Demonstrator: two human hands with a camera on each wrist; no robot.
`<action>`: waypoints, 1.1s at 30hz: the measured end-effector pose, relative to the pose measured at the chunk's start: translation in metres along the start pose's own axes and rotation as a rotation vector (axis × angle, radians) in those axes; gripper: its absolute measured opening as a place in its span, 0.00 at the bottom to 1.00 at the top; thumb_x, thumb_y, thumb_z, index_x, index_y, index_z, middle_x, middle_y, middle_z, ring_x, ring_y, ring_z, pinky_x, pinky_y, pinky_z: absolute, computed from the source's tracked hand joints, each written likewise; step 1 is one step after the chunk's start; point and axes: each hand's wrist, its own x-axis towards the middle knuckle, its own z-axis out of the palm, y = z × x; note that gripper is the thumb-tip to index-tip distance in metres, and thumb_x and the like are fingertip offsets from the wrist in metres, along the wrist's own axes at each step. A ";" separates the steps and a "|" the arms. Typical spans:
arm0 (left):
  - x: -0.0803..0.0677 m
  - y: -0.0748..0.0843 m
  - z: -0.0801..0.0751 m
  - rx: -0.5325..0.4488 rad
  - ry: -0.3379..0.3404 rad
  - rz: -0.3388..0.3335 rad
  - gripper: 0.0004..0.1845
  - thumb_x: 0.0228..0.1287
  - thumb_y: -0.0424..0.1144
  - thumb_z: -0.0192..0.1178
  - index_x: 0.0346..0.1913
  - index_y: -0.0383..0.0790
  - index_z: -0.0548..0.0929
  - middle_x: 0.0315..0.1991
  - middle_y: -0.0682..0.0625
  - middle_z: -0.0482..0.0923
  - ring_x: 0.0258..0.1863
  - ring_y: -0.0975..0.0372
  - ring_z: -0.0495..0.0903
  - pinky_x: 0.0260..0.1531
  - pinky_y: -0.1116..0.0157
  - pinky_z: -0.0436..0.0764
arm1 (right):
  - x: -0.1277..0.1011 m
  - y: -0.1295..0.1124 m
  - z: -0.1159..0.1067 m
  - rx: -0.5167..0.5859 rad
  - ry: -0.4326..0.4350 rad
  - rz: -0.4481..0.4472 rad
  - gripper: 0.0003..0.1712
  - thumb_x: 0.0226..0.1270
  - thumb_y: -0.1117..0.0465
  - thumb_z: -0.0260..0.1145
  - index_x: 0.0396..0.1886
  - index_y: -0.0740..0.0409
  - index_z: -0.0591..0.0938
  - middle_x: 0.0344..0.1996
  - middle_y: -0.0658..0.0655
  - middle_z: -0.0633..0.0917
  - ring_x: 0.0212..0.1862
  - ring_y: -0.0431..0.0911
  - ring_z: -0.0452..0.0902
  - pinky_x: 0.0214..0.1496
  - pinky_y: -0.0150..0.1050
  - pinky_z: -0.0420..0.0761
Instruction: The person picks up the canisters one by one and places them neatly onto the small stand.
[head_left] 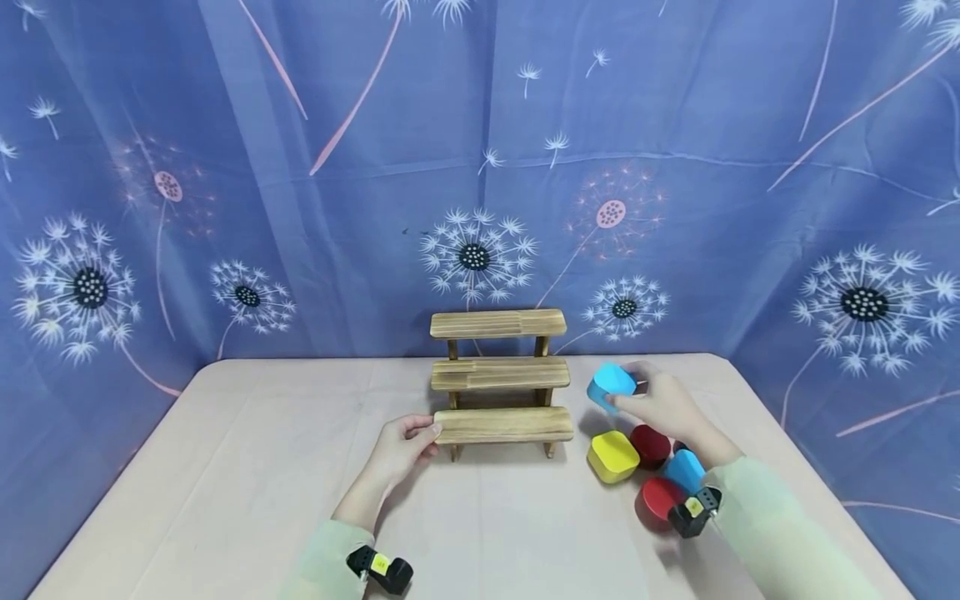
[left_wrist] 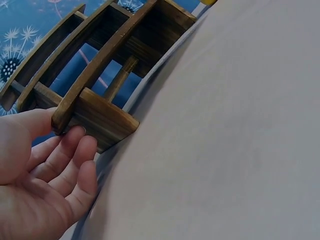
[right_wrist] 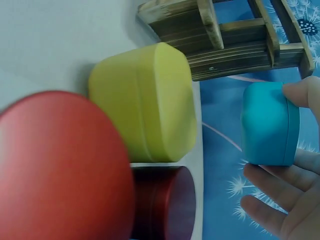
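A three-tier wooden stand [head_left: 501, 425] stands near the back of the table. My left hand [head_left: 405, 450] pinches the left end of its lowest shelf, thumb on top and fingers beneath, as the left wrist view shows. To the right of the stand, my right hand [head_left: 663, 404] holds a light blue tin [head_left: 611, 385] with rounded corners, raised above the table between thumb and fingers. In the right wrist view a lid seam runs around this tin [right_wrist: 270, 125]. Below the right hand sit a yellow rounded-square tin [head_left: 613, 457] and a dark red round tin [head_left: 649, 447].
Nearer the right wrist are a red round tin [head_left: 658, 503] and a second blue tin [head_left: 686, 472], partly hidden by the arm. A dark item behind them is mostly covered. Blue dandelion-print cloth [head_left: 360, 250] hangs around the pale table [head_left: 247, 467].
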 end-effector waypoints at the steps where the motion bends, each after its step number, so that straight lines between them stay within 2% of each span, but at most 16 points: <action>1: 0.000 0.000 0.001 -0.003 0.003 0.000 0.16 0.64 0.35 0.59 0.50 0.26 0.78 0.28 0.48 0.82 0.22 0.65 0.78 0.25 0.67 0.81 | 0.000 -0.001 -0.001 -0.002 0.001 0.002 0.35 0.58 0.50 0.67 0.58 0.68 0.70 0.49 0.67 0.80 0.46 0.57 0.79 0.42 0.42 0.84; 11: -0.002 0.001 0.005 -0.044 0.010 -0.003 0.17 0.63 0.34 0.60 0.50 0.25 0.78 0.28 0.48 0.83 0.21 0.65 0.78 0.24 0.69 0.81 | 0.002 -0.006 -0.008 -0.002 -0.006 0.031 0.37 0.59 0.48 0.67 0.60 0.66 0.69 0.50 0.66 0.80 0.49 0.58 0.77 0.45 0.46 0.83; 21: 0.001 0.000 0.003 -0.038 0.014 0.036 0.16 0.62 0.34 0.60 0.49 0.24 0.79 0.27 0.49 0.83 0.21 0.66 0.78 0.21 0.71 0.78 | 0.002 -0.014 -0.018 0.016 0.003 0.018 0.38 0.61 0.49 0.66 0.62 0.67 0.66 0.50 0.68 0.78 0.50 0.59 0.76 0.44 0.46 0.82; 33: -0.001 -0.002 0.005 -0.079 0.030 0.004 0.17 0.63 0.35 0.60 0.51 0.26 0.78 0.28 0.50 0.82 0.22 0.66 0.78 0.22 0.73 0.79 | 0.006 -0.028 -0.027 0.018 0.011 0.001 0.38 0.61 0.48 0.65 0.64 0.66 0.66 0.51 0.66 0.78 0.50 0.59 0.76 0.43 0.43 0.82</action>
